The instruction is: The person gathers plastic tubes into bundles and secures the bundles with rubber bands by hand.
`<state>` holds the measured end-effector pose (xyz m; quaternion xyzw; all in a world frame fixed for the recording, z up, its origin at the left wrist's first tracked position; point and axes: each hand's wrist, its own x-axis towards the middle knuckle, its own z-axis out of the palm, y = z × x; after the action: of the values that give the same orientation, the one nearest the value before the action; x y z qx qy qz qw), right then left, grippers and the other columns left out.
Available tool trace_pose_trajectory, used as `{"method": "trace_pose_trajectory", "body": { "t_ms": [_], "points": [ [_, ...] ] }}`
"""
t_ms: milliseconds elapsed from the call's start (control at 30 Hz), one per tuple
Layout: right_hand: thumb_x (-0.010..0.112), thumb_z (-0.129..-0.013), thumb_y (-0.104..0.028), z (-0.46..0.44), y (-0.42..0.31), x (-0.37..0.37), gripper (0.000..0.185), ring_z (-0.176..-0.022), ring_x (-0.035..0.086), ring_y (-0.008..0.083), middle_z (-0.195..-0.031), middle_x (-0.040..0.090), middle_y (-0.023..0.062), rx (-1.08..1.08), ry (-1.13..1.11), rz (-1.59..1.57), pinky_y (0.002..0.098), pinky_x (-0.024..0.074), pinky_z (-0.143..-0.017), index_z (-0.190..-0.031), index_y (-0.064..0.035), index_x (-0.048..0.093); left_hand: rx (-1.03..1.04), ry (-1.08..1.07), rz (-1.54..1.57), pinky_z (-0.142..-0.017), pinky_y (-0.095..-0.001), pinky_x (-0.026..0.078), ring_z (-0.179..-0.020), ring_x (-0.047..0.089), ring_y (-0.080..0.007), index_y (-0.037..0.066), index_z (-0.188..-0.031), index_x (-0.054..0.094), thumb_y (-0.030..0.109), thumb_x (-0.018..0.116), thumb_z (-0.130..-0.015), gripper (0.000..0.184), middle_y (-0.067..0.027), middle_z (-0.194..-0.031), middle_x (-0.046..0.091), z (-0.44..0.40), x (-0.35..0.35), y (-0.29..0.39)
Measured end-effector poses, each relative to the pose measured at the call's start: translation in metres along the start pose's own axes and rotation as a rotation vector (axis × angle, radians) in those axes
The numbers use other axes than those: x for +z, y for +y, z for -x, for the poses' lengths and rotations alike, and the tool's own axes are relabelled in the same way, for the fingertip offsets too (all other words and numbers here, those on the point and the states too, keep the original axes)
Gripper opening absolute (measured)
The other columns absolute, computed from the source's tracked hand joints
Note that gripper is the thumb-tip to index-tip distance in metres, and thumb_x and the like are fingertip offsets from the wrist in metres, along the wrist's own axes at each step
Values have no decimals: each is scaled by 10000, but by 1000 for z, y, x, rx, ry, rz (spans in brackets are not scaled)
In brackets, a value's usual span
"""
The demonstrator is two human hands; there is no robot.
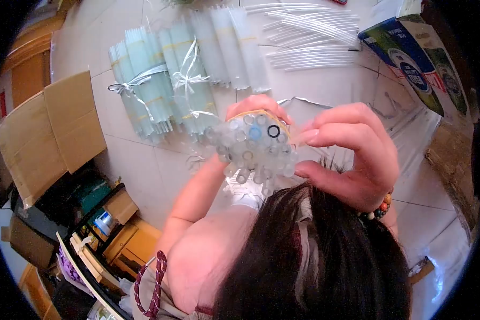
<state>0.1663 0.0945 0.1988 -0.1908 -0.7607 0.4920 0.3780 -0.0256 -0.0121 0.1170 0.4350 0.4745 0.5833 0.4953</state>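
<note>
left hand [257, 102]: tube bundle [256, 148]; dark hair [314, 256] blocks below; tied bundles [138, 58] beyond

This looks like a room in a home, or else a small informal workroom; which of the two is not certain. The floor [168, 162], laid with pale tiles, serves as the work surface: bundles of translucent tubes [218, 48], some tied with silvery ribbon [188, 80], lie directly on it beside a spread of loose clear rods [314, 58]. An opened cardboard box [48, 133] stands at the left and a printed carton [402, 58] at the right. Orange-brown wooden furniture [31, 69] and a yellowish wooden piece [141, 237] among crowded odds and ends add a domestic look.
</note>
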Motion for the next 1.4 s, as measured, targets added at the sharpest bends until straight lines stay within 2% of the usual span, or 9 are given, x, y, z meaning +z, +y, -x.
{"method": "trace_pose_trajectory", "body": {
  "t_ms": [167,333,400,467,600,700,833,1100,1400],
  "points": [
    [849,-676,-29,0,2,-2,395,-921,669,236,-998,701,147,9,-22,-60,311,524,-800,-1028,0,672,-32,48,-30,-714,-307,579,-804,712,-190,46,-1044,617,98,774,-823,276,-81,-917,702,4,-3,-1],
    [821,-707,-17,5,3,-2,373,-957,670,251,-1025,694,173,64,12,-28,332,532,-856,-1037,45,660,50,62,-576,-704,-306,569,-769,714,-192,53,-1044,636,95,791,-781,308,-73,-909,720,10,-29,-18],
    [817,-713,-9,6,4,-1,377,-972,670,256,-1037,692,178,68,45,-22,341,533,-877,-1048,58,656,-138,128,-538,-697,-306,564,-754,712,-201,55,-1038,643,115,804,-761,326,-76,-904,725,16,-25,-18],
    [821,-717,2,6,6,0,385,-971,684,258,-1044,706,164,88,88,-21,343,540,-875,-1068,45,667,-169,141,-599,-688,-306,561,-744,711,-210,56,-1033,645,130,813,-751,337,-79,-897,729,17,-24,-19],
    [825,-720,25,7,5,2,409,-951,712,256,-1041,735,137,75,152,23,344,555,-858,-1106,10,693,94,65,-920,-669,-303,561,-734,712,-227,53,-1023,640,148,820,-747,344,-83,-883,734,9,-26,-20],
    [806,-717,47,11,4,4,429,-948,712,255,-1039,733,137,4,150,87,351,562,-853,-1129,7,691,204,270,-667,-660,-311,568,-740,720,-232,46,-1009,621,148,827,-753,344,-82,-874,741,5,-9,-18],
    [777,-702,69,10,-1,6,462,-932,710,260,-1037,731,121,-19,143,79,354,574,-826,-1149,-11,689,232,333,-597,-660,-316,573,-749,724,-223,46,-1010,591,139,826,-767,351,-83,-884,747,5,6,-9],
    [754,-706,60,19,-5,12,431,-917,705,253,-1067,728,96,-35,142,42,354,579,-801,-1122,-38,693,402,222,-597,-708,-326,588,-787,729,-220,39,-1031,579,155,800,-812,332,-109,-902,747,8,8,-17],
    [776,-746,19,22,-13,12,379,-932,709,255,-1075,734,107,-84,117,46,352,579,-819,-1112,-34,688,390,176,-468,-741,-340,592,-825,721,-223,27,-1052,596,159,798,-813,340,-121,-931,742,8,9,-12]
  ]
}}
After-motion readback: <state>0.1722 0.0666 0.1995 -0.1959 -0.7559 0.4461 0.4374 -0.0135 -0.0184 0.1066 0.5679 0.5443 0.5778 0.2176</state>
